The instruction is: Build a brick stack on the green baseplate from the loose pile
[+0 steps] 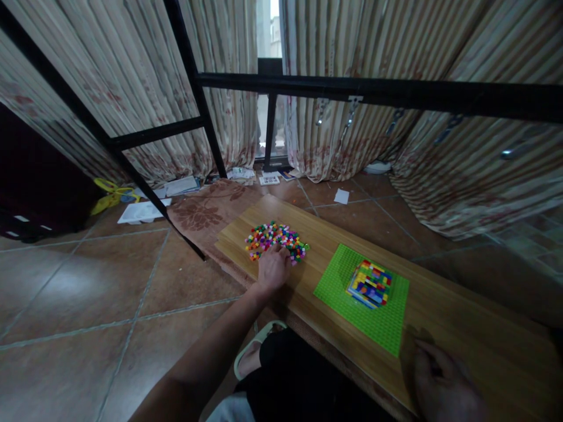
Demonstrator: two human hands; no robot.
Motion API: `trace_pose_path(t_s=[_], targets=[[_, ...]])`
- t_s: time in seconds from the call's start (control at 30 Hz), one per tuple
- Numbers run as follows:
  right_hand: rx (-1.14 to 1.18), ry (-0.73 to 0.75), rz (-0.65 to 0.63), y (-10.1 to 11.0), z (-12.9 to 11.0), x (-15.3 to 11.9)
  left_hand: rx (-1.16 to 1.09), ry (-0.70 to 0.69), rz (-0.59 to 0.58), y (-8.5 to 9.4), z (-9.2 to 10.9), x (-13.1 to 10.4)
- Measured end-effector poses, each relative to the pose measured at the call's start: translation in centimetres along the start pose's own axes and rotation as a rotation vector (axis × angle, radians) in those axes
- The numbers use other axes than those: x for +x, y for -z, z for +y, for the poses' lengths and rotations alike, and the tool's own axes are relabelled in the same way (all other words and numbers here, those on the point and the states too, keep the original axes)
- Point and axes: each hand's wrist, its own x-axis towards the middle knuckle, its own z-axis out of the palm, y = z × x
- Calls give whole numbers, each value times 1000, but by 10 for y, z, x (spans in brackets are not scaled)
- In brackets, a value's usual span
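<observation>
Nearest, over a long light-brown wooden table (444, 310), the right hand (448, 384) is loosely curled beside a bright green studded plastic baseplate (334, 281), too dim to tell whether it holds anything. A squarish block of multicoloured interlocked plastic bricks (372, 284) stands on that baseplate; beyond, the left hand (273, 269) dips bent fingers into a loose spread of tiny multicoloured plastic bricks (285, 236), tips hidden, so their opening and grip cannot be told. The step looks like picking out a brick, and the next move calls for a fine pinch.
</observation>
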Motion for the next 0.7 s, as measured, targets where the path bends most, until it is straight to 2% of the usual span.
trace_pose_path(t_s=[0.17,0.4,0.47,0.57,0.7], targets=[[13,6,13,1,-2,0,22,-46,-2,1,2,1],[6,-14,1,2,-5,2,80,-76,-72,6,5,9],[11,-15,0,2,-4,2,70,-90,-56,7,4,9],[30,-8,4,1,-4,1,-28,-73,-7,9,0,8],[57,-7,0,1,-6,2,-308,12,0,11,-10,11]])
